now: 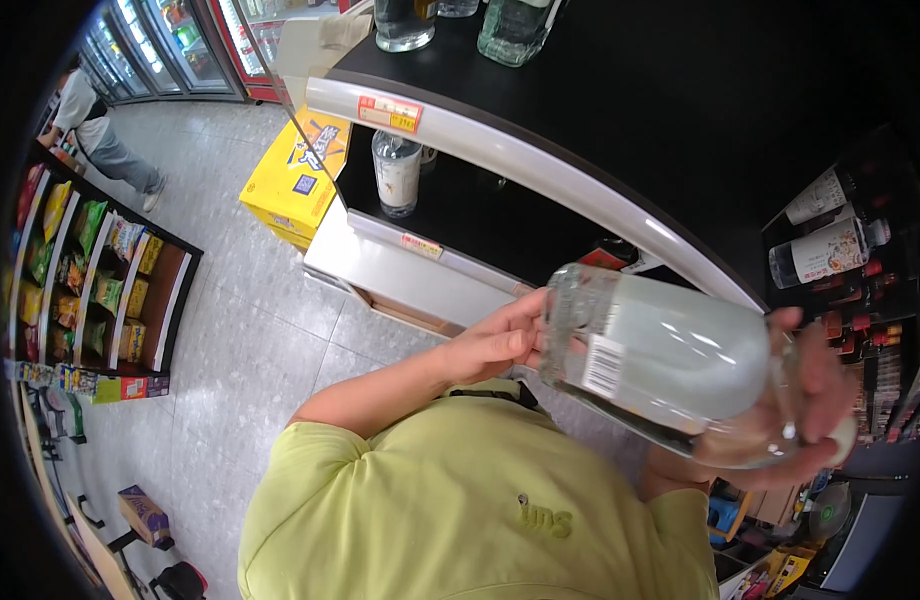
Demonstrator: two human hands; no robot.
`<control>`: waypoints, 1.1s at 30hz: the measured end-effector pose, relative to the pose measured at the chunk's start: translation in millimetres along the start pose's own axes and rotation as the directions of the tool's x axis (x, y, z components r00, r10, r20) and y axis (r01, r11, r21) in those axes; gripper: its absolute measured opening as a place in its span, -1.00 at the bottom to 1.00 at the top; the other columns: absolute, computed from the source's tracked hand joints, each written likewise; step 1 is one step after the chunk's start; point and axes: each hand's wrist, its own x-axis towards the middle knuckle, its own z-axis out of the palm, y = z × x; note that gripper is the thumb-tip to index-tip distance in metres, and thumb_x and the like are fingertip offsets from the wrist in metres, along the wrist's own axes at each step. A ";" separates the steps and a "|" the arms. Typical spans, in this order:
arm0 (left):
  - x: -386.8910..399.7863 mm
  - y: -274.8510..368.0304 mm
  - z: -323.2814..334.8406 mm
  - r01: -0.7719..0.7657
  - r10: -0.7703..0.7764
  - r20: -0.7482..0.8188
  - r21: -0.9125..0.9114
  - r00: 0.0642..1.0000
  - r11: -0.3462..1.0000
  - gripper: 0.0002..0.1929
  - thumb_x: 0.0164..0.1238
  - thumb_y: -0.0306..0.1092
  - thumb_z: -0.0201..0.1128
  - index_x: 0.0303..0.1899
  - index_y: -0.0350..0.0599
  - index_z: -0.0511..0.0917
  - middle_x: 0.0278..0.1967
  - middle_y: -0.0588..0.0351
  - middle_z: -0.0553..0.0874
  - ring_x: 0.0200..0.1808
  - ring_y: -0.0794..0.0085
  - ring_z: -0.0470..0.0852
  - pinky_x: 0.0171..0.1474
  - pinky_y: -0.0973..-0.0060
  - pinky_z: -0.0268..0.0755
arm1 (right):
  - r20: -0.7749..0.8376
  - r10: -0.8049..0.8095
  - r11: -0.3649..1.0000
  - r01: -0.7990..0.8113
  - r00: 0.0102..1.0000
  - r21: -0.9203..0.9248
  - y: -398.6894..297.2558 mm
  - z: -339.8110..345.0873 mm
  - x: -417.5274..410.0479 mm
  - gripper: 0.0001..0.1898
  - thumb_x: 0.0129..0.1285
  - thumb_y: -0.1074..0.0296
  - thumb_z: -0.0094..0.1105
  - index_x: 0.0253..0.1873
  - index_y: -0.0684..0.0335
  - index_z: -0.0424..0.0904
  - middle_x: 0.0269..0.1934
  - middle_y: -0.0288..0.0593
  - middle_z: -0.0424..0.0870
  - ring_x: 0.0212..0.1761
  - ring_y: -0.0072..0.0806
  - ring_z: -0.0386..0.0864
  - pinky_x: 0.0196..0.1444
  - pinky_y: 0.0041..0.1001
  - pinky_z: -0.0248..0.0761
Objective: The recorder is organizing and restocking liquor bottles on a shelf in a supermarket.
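Note:
A large clear glass bottle lies tilted on its side between my hands, its base to the left and its neck to the lower right. It holds clear liquid and bears a pale label with a barcode. My left hand supports the base, with some fingers hidden behind the glass. My right hand is wrapped around the neck and shoulder and looks blurred. Part of a pale cap shows beside the right palm. Just beyond the bottle runs the curved pale edge of a black shelf.
A labelled clear bottle stands on the lower shelf. Glass bottles stand on the upper shelf; more bottles line the right. A yellow carton sits beyond the shelf end. Left are a snack rack and a person.

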 end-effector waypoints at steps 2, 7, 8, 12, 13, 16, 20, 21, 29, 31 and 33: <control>-8.4 -4.8 -10.6 0.070 -0.070 -0.005 -0.005 0.998 0.998 -0.16 0.38 0.23 0.22 0.47 -0.14 0.15 0.29 0.03 0.47 0.18 0.29 0.61 0.20 0.29 0.52 | 0.055 0.051 0.944 -0.030 0.997 -0.329 6.7 -6.9 -21.5 -0.68 0.34 -0.03 0.12 -0.23 0.07 0.28 -0.29 -0.32 0.32 -0.07 -0.44 0.35 0.49 0.01 0.19; -14.0 -25.2 -30.2 0.155 -0.217 -0.221 -0.267 0.951 0.951 -0.42 0.57 0.13 -0.01 0.38 -0.08 0.31 0.20 0.03 0.54 0.08 0.23 0.68 0.20 0.26 0.56 | 0.447 0.237 0.842 0.046 0.862 -0.537 30.0 -20.2 -46.6 -0.63 0.08 0.45 0.49 -0.19 0.01 0.38 -0.24 -0.40 0.65 -0.08 -0.32 0.55 0.35 0.06 0.35; -13.0 -30.5 -34.8 0.177 -0.264 -0.325 -0.273 0.908 0.945 -0.44 0.59 0.13 -0.03 0.37 -0.07 0.32 0.16 0.03 0.57 0.05 0.23 0.70 0.20 0.27 0.56 | 0.479 0.206 0.823 0.113 0.853 -0.557 41.5 -20.1 -51.9 -0.66 0.05 0.50 0.49 -0.22 0.07 0.43 -0.27 -0.34 0.69 -0.11 -0.29 0.60 0.31 0.06 0.38; -8.0 -39.3 -44.5 0.140 -0.286 -0.370 -0.374 0.884 0.917 -0.49 0.61 0.12 -0.06 0.28 -0.08 0.38 0.11 0.03 0.61 0.03 0.26 0.71 0.19 0.31 0.56 | 0.532 0.084 0.778 0.278 0.843 -0.563 91.9 -24.3 -76.3 -0.74 0.18 0.41 0.43 -0.22 0.13 0.43 -0.28 -0.26 0.67 -0.12 -0.25 0.59 0.28 0.06 0.40; -4.0 -36.0 -41.7 0.117 -0.286 -0.393 -0.400 0.874 0.909 -0.52 0.62 0.05 -0.05 0.26 -0.16 0.39 0.07 0.00 0.63 0.00 0.29 0.72 0.18 0.34 0.58 | 0.530 0.084 0.776 0.278 0.844 -0.566 101.3 -26.0 -79.7 -0.74 0.18 0.41 0.43 -0.22 0.13 0.43 -0.28 -0.26 0.67 -0.12 -0.25 0.59 0.28 0.06 0.40; 6.2 -39.9 -60.8 0.035 -0.242 -0.432 -0.435 0.869 0.900 -0.54 0.63 0.00 -0.03 0.22 -0.22 0.40 0.01 -0.05 0.66 0.00 0.31 0.72 0.15 0.38 0.60 | 0.525 0.060 0.773 0.293 0.849 -0.563 126.1 -29.0 -87.7 -0.74 0.11 0.52 0.44 -0.23 0.19 0.47 -0.28 -0.20 0.70 -0.12 -0.20 0.62 0.25 0.06 0.41; 23.1 -50.1 -95.7 -0.026 -0.194 -0.450 -0.437 0.872 0.899 -0.58 0.63 -0.04 -0.01 0.16 -0.24 0.42 -0.03 -0.09 0.67 0.00 0.31 0.72 0.11 0.41 0.63 | 0.496 0.066 0.749 0.286 0.866 -0.598 151.9 -32.1 -90.3 -0.69 -0.05 0.58 0.53 -0.31 0.17 0.51 -0.28 -0.22 0.72 -0.13 -0.23 0.67 0.23 -0.06 0.43; 27.6 -44.6 -90.8 -0.033 -0.201 -0.489 -0.429 0.849 0.903 -0.62 0.62 -0.06 0.02 0.13 -0.21 0.44 -0.06 -0.09 0.67 -0.03 0.28 0.73 0.10 0.40 0.64 | 0.458 0.067 0.745 0.261 0.886 -0.614 158.6 -35.5 -89.7 -0.70 -0.03 0.59 0.52 -0.31 0.18 0.51 -0.28 -0.22 0.73 -0.12 -0.22 0.67 0.23 -0.07 0.43; 46.0 -63.4 -130.6 -0.012 -0.276 -0.484 -0.511 0.830 0.860 -0.64 0.53 -0.09 0.17 0.05 -0.22 0.46 -0.08 -0.19 0.65 -0.09 0.18 0.73 0.05 0.36 0.68 | 0.212 0.148 0.728 0.038 0.966 -0.685 196.8 -53.7 -86.4 -0.79 0.12 0.57 0.44 -0.30 0.23 0.51 -0.27 -0.19 0.72 -0.16 -0.29 0.65 0.00 -0.34 0.50; 47.2 -64.1 -133.4 -0.007 -0.297 -0.498 -0.521 0.815 0.854 -0.62 0.52 -0.08 0.18 0.05 -0.23 0.46 -0.07 -0.21 0.64 -0.08 0.18 0.73 0.05 0.36 0.67 | 0.082 0.227 0.737 -0.116 0.971 -0.666 203.5 -58.1 -87.8 -0.83 0.18 0.56 0.42 -0.29 0.26 0.54 -0.26 -0.19 0.73 -0.20 -0.41 0.65 -0.08 -0.41 0.49; 48.0 -64.4 -134.3 0.001 -0.320 -0.504 -0.535 0.802 0.845 -0.56 0.49 -0.06 0.21 0.08 -0.30 0.44 -0.01 -0.26 0.62 -0.04 0.14 0.73 0.07 0.35 0.68 | 0.018 0.278 0.719 -0.196 0.960 -0.667 210.8 -61.3 -87.2 -0.85 0.20 0.55 0.41 -0.29 0.29 0.55 -0.25 -0.20 0.73 -0.20 -0.44 0.65 -0.07 -0.41 0.49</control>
